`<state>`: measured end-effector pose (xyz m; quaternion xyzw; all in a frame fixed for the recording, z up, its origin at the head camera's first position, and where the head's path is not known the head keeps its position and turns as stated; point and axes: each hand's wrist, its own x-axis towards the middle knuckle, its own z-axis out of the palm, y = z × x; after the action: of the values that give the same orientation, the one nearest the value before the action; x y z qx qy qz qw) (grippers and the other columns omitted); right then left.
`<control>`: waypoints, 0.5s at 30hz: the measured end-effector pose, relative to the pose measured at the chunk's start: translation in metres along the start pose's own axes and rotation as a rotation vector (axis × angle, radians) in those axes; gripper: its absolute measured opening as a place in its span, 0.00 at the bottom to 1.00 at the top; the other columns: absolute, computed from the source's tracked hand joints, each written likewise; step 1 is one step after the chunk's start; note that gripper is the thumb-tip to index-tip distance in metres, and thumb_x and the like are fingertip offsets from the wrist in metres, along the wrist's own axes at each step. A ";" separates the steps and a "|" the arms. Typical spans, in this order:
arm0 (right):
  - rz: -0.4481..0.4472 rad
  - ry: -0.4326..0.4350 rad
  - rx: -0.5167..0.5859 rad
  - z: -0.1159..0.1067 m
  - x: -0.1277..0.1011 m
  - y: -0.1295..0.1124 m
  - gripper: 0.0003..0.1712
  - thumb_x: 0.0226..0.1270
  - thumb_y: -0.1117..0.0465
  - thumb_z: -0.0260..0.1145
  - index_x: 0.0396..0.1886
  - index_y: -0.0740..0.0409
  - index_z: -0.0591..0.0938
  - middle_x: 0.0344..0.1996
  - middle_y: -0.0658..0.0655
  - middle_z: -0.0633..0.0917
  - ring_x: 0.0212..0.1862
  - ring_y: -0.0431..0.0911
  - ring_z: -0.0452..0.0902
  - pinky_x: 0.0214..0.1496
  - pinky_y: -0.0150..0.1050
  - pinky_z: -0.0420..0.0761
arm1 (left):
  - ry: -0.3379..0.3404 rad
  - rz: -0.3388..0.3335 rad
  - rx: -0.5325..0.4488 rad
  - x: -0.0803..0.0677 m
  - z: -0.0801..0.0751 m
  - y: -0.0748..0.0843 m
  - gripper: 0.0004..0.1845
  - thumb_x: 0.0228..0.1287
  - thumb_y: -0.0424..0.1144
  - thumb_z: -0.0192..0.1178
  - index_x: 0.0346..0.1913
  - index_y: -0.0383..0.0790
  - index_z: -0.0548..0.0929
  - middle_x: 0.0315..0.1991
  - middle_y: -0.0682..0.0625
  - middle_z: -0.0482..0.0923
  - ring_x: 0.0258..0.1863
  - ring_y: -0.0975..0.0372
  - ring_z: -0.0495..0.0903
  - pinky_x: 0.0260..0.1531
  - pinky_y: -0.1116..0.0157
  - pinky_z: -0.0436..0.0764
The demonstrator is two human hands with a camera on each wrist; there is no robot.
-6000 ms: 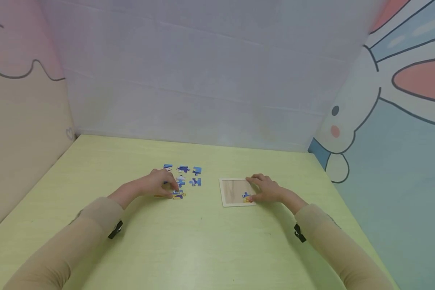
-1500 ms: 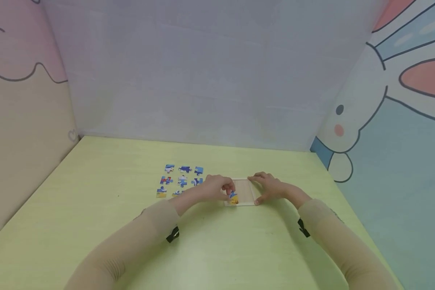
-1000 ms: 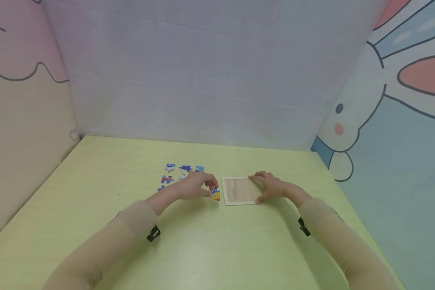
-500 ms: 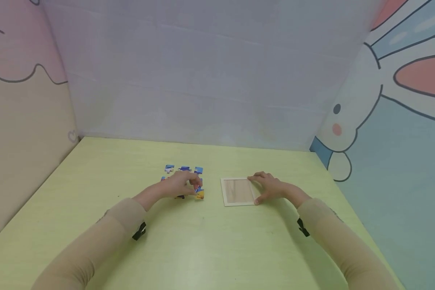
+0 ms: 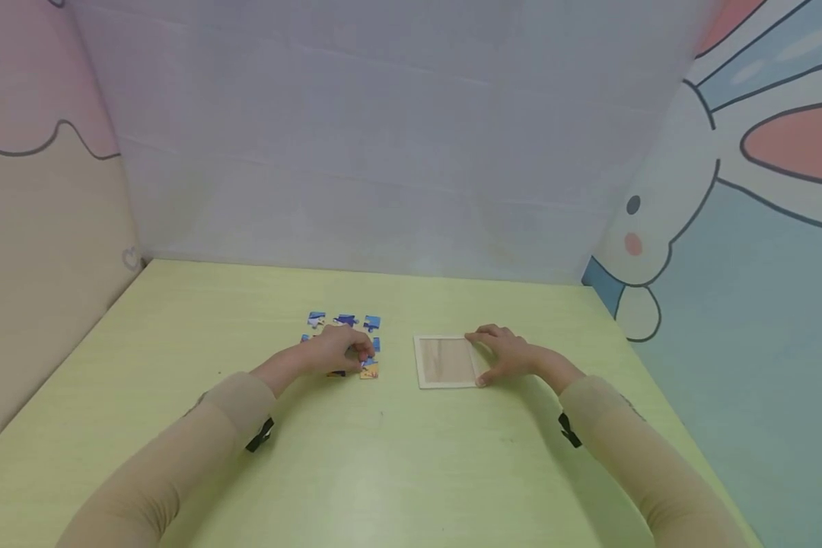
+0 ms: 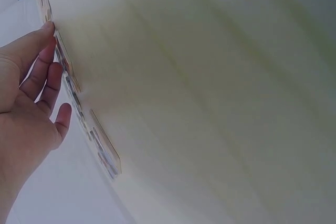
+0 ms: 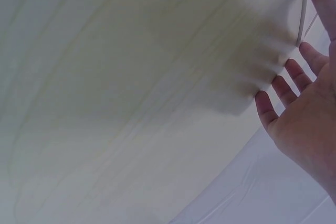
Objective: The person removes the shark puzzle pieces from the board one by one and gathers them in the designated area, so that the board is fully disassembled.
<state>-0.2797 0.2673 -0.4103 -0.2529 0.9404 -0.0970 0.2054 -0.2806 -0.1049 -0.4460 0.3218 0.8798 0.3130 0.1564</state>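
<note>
So far the shallow square wooden puzzle tray (image 5: 445, 362) lies bare: its pale recess holds no piece, and all the small blue-and-yellow jigsaw pieces (image 5: 345, 320) lie outside it in a loose grid on the pale green surface (image 5: 397, 457), to the tray's left and a little apart from it. Judging by that layout, the filling of the tray is at its very start, with every piece left to go in.

The left hand (image 5: 339, 350) rests over the near right part of the grid. Its fingertips touch the piece with the yellow corner (image 5: 369, 371) at the lower right of the group, flat on the surface. The left wrist view shows the fingers fairly straight, one tip on a piece's edge and nothing lifted, so the hand seems relaxed and not clamped on anything. The right hand (image 5: 505, 356) lies at the tray's right edge, fingers spread and straight, their tips against the rim; it steadies the tray and grips nothing. The right wrist view shows the same splayed fingers.

Around the work there are only painted walls: a lilac back panel (image 5: 383, 152), a pink-and-beige one (image 5: 41, 190) on the left, and a cartoon rabbit (image 5: 664, 228) on the right. Nothing stands between the pieces and the tray. Several pieces are hidden under the left hand, so their count cannot be told.
</note>
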 end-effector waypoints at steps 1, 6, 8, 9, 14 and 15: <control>0.002 0.001 -0.002 0.000 0.000 0.000 0.53 0.51 0.41 0.72 0.72 0.53 0.59 0.69 0.65 0.58 0.68 0.64 0.52 0.60 0.70 0.56 | 0.001 -0.005 0.009 0.000 0.000 0.000 0.09 0.58 0.34 0.65 0.42 0.48 0.81 0.33 0.59 0.78 0.35 0.66 0.74 0.40 0.65 0.75; 0.001 0.010 -0.007 0.000 0.001 -0.002 0.53 0.50 0.41 0.72 0.72 0.53 0.59 0.69 0.65 0.58 0.68 0.64 0.52 0.59 0.71 0.56 | 0.002 -0.027 0.016 0.000 -0.001 0.001 0.10 0.58 0.33 0.65 0.42 0.47 0.82 0.34 0.59 0.79 0.36 0.66 0.75 0.41 0.66 0.75; 0.003 0.010 -0.006 0.000 0.001 -0.002 0.53 0.50 0.41 0.72 0.72 0.53 0.59 0.69 0.65 0.58 0.69 0.64 0.52 0.59 0.70 0.56 | 0.000 -0.025 0.012 0.000 -0.001 0.001 0.11 0.58 0.32 0.65 0.43 0.46 0.83 0.35 0.58 0.79 0.37 0.67 0.75 0.41 0.66 0.76; 0.001 0.011 -0.008 0.000 0.001 -0.002 0.53 0.51 0.41 0.72 0.72 0.53 0.59 0.69 0.65 0.58 0.68 0.64 0.52 0.59 0.70 0.56 | -0.001 -0.026 0.012 0.000 -0.002 0.001 0.11 0.58 0.33 0.65 0.44 0.46 0.83 0.35 0.58 0.80 0.37 0.67 0.75 0.41 0.67 0.76; -0.008 0.005 -0.016 -0.001 0.000 -0.003 0.53 0.52 0.41 0.71 0.72 0.55 0.58 0.69 0.66 0.58 0.68 0.65 0.53 0.58 0.70 0.57 | 0.012 -0.030 0.001 -0.001 -0.008 0.003 0.11 0.59 0.34 0.64 0.45 0.46 0.83 0.35 0.59 0.80 0.35 0.66 0.75 0.44 0.62 0.74; -0.012 0.008 -0.017 -0.002 0.000 -0.003 0.53 0.52 0.41 0.71 0.72 0.56 0.58 0.69 0.67 0.59 0.68 0.66 0.53 0.58 0.71 0.58 | 0.022 -0.027 0.011 -0.002 -0.010 0.004 0.11 0.60 0.34 0.63 0.45 0.46 0.83 0.35 0.58 0.80 0.35 0.65 0.74 0.45 0.60 0.72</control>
<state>-0.2792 0.2652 -0.4079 -0.2599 0.9405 -0.0912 0.1990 -0.2827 -0.1084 -0.4358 0.3071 0.8875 0.3097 0.1490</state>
